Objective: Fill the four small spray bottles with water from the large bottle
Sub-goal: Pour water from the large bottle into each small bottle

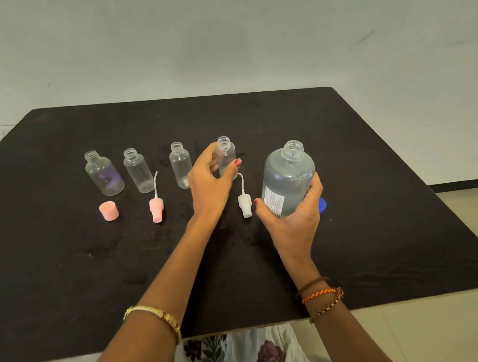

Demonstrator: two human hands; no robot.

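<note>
Head view. Black table point(98, 273), cloth-like top, fills mid-frame; pale grey wall point(223, 42) above; light floor point(472, 222) at right edge. Four small spray bottles, uncapped, stand in a row centre-left. Left hand point(208, 182) grips the rightmost small bottle point(226, 153). Right hand point(293, 214) holds the large bottle point(288, 177), open-necked, right of centre. Pink cap point(109, 211), pink sprayer point(156, 209), white sprayer point(245, 204) lie in front.

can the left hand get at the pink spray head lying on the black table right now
Probably not at once: the left hand grips the rightmost small clear bottle, so its grip is taken. The pink spray head with white tube lies uncovered on the black table just to its left.
</note>
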